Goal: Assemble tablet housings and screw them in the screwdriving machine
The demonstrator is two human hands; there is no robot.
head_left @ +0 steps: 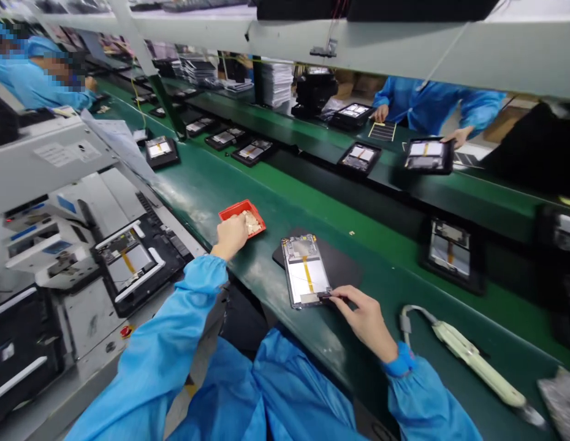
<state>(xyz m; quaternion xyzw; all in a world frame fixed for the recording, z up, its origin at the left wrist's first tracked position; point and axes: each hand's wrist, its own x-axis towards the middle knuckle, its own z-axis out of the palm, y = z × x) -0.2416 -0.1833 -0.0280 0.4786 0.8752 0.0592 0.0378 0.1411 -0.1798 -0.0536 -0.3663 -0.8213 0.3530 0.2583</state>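
An opened tablet [318, 274] lies on a dark mat [342, 260] on the green bench, its white battery and orange ribbon facing up. At its lower right corner, my right hand [363, 315] pinches a small black part between thumb and fingers. Up and to the left, my left hand [232, 236] reaches into the edge of a red tray [228, 212] that holds small pale pieces. The fingertips of that hand are hidden among the pieces, so its grip does not show.
A pale electric screwdriver [478, 361] lies on the right. A machine [59, 245] with another open device [129, 263] stands on the left. More devices in black trays [453, 254] line the conveyor. Across it, a person in blue [427, 101] handles a device.
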